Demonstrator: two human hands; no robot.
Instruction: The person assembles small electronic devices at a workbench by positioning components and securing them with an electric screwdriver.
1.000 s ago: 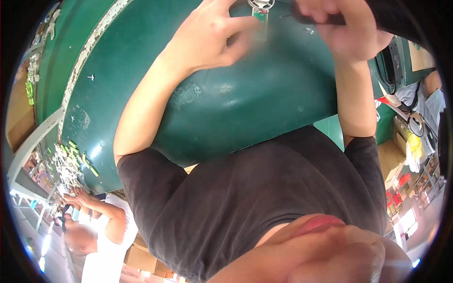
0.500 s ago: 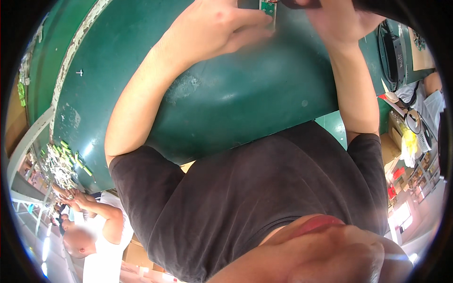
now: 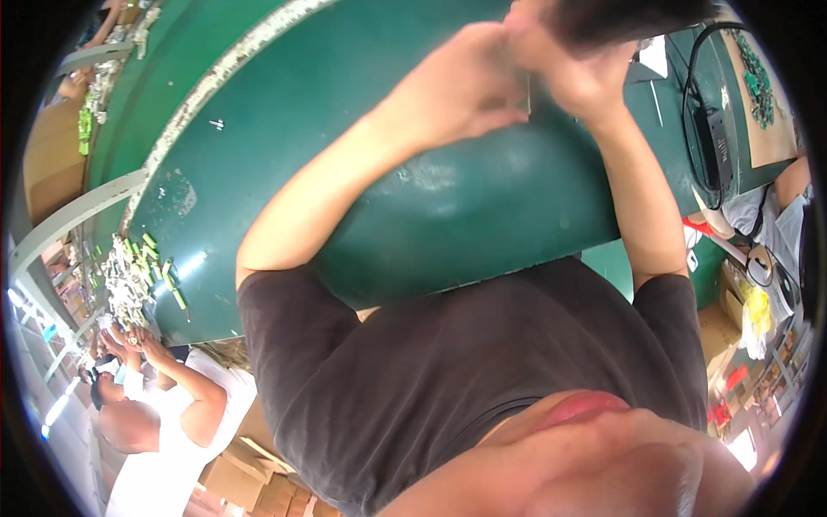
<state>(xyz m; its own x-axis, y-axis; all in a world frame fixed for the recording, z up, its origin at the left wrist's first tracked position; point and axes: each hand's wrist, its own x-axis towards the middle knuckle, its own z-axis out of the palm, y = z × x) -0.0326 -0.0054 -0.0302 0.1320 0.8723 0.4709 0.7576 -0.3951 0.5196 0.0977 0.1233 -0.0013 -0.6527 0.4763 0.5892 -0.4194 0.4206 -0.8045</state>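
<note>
My left hand (image 3: 469, 86), blurred, is closed at the top middle of the head view above the green table (image 3: 482, 198). Its bent fingers hold a small circuit board (image 3: 528, 93), of which only a thin edge shows. Against its fingertips, my right hand (image 3: 586, 73) is closed too. What the right fingers grip is hidden by the hand and by a dark, blurred shape (image 3: 629, 21) along the upper edge, which I cannot make out.
A small metal piece (image 3: 217, 125) lies at the left. Green cylinders (image 3: 159, 267) and pale parts are heaped near a co-worker (image 3: 181, 414). At right are a black power adapter (image 3: 713, 142) with its cable and cardboard (image 3: 771, 142) bearing small green boards.
Both hands have come together and the view has shifted. The circuit board, earlier showing its green face by my left fingers, is now almost hidden.
</note>
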